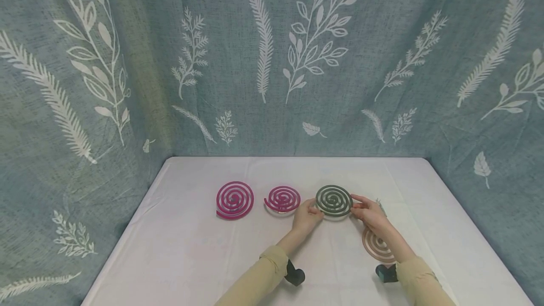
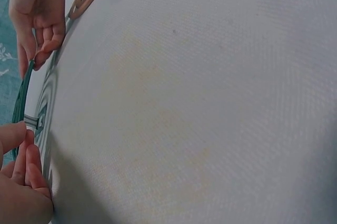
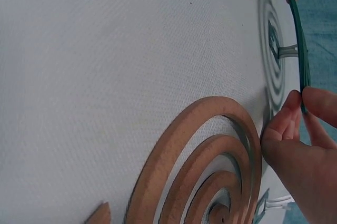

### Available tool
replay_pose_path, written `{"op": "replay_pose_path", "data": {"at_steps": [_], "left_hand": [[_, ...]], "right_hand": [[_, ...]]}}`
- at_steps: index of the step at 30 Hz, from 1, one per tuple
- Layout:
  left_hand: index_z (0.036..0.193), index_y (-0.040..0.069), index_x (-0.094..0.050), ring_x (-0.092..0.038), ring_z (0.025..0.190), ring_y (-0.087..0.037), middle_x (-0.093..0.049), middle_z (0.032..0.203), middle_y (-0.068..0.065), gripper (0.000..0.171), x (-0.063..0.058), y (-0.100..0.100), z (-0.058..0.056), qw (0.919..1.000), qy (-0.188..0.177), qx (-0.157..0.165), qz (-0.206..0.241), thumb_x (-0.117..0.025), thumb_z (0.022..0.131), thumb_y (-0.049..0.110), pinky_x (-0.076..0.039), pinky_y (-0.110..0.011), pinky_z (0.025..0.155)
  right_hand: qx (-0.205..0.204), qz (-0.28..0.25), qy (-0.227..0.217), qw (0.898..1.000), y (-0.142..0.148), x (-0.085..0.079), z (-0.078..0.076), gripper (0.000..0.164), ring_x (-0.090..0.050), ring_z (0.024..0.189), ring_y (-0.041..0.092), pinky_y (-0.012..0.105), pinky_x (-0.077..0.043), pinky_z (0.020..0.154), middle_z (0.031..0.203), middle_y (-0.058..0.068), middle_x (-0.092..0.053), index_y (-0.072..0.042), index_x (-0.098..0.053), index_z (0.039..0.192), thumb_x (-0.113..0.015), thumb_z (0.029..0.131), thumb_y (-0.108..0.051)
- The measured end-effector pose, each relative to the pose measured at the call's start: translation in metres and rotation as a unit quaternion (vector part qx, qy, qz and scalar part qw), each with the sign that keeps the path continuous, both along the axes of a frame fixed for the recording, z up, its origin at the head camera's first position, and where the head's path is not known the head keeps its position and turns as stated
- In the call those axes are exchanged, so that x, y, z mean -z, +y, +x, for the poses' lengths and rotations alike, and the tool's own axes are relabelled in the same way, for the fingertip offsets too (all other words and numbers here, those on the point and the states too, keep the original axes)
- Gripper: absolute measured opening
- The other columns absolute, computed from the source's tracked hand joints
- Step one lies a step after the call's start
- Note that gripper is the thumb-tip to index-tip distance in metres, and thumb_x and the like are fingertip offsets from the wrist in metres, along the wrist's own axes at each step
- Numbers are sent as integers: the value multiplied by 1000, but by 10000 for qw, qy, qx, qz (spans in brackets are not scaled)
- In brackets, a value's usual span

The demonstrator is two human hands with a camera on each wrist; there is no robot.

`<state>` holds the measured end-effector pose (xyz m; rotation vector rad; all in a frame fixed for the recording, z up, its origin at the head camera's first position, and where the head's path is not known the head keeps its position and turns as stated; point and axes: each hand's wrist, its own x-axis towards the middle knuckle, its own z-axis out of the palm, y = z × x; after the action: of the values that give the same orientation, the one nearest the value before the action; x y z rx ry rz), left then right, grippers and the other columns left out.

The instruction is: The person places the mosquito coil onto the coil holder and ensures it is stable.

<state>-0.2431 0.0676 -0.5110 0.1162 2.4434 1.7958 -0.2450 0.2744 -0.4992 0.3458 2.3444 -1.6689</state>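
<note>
A green mosquito coil [image 1: 333,199] is held level by both hands, one at each side. My left hand [image 1: 307,218] pinches its left edge between thumb and fingers. My right hand [image 1: 370,212] pinches the right edge; both grips also show in the left wrist view. Under the coil's middle stands a small metal stand [image 3: 287,51], with the coil raised above the table and its shadow below. I cannot tell whether the coil touches the stand. A brown coil [image 3: 181,129] lies flat beneath my right forearm, partly hidden in the head view.
Two magenta coils, one at far left [image 1: 234,199] and one beside my left hand [image 1: 282,198], are on the white-covered table [image 1: 170,259]. Another metal stand [image 1: 381,207] is behind my right hand. Patterned blue-green cloth [image 1: 272,60] hangs around the table.
</note>
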Motion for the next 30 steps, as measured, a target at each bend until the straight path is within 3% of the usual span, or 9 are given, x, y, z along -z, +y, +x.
{"op": "replay_pose_path", "data": {"at_steps": [30], "left_hand": [[127, -5, -54, -63, 68, -14, -68, 81, -14, 51, -2, -1, 3, 10000, 41, 23, 34, -69, 78, 0, -52, -23, 63]], "right_hand": [[-92, -119, 58, 9999, 2, 0, 2, 58, -52, 78, 10, 21, -45, 67, 106, 10, -56, 3, -32, 144, -53, 90, -5]]}}
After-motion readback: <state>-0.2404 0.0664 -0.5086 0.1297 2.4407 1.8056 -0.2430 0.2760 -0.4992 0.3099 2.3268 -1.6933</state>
